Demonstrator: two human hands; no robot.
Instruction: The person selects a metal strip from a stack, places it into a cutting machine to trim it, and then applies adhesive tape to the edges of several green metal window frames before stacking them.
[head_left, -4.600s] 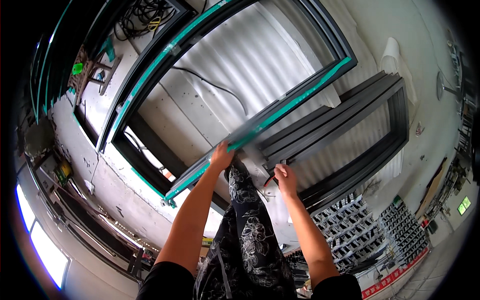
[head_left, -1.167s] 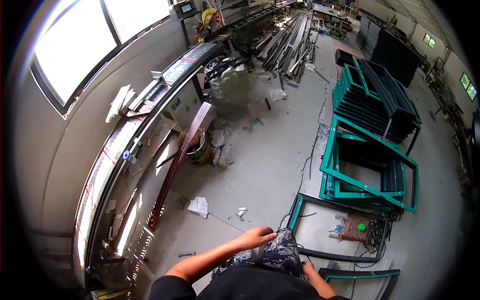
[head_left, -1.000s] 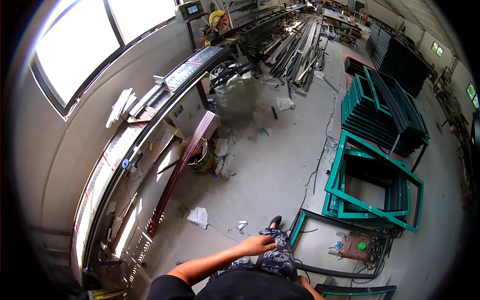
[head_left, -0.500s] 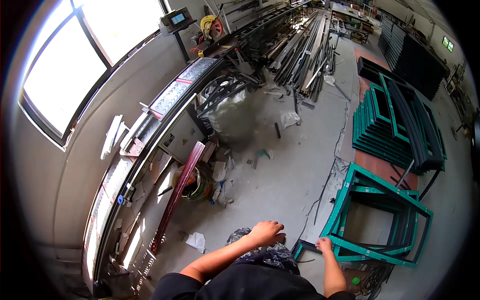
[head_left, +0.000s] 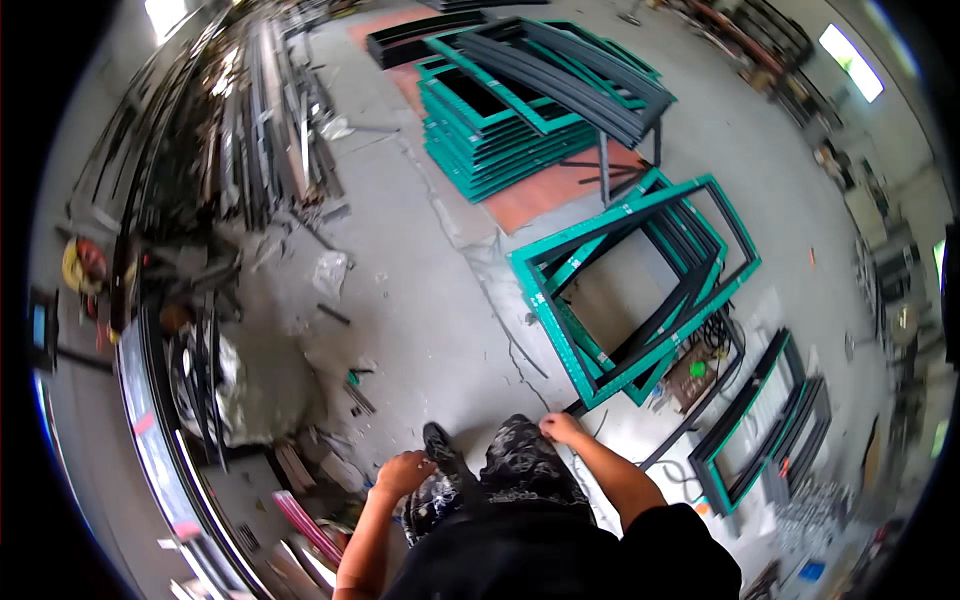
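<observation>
My left hand (head_left: 405, 472) hangs beside my left knee, its fingers loosely curled and nothing visible in them. My right hand (head_left: 562, 428) is closed in front of my right thigh; whatever it grips, if anything, is hidden. A short dark bar (head_left: 576, 408) shows just beyond its fingers, and I cannot tell whether they touch. Nearest to that hand lie several rectangular window frames (head_left: 565, 352), dark with green film, stacked askew. The uppermost is turned against those below. Patterned trousers (head_left: 530, 460) cover my legs, and one dark shoe (head_left: 435, 440) shows.
Farther off, a stack of green frames (head_left: 470, 165) rests on reddish sheeting (head_left: 520, 205), dark profiles (head_left: 575, 85) on top. More frames (head_left: 715, 455) are at the right. Long metal bars (head_left: 265, 120) lie far left; a white sack (head_left: 260, 390) and a long bench (head_left: 150, 430) line the left.
My view has swung to the right, bringing the frames toward the middle and more of the right side into sight. My left hand has dropped lower beside my knee; my right stays closed.
</observation>
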